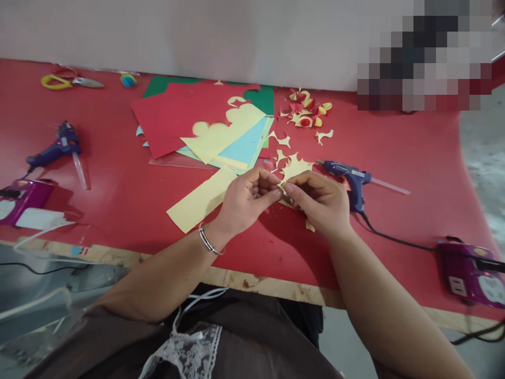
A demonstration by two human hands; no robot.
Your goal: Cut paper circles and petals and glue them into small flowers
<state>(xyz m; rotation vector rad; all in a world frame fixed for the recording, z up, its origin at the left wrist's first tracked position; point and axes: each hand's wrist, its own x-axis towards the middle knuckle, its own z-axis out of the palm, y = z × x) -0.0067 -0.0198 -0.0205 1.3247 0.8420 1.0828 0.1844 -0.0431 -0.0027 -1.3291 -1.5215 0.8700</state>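
Observation:
My left hand and my right hand meet above the red table, thumbs and forefingers pinched together. Between the fingertips shows a small pale yellow paper piece, mostly hidden by the fingers. Just beyond them lies a jagged yellow paper offcut. A yellow paper strip reaches under my left hand from the left. Close to the right hand's knuckles rests a blue hot glue gun with a clear glue stick in its back.
Stacked coloured paper sheets lie at the back centre, beside curled red and yellow paper pieces. Yellow-handled scissors and a second glue gun are on the left. Purple power strips with cables occupy both sides.

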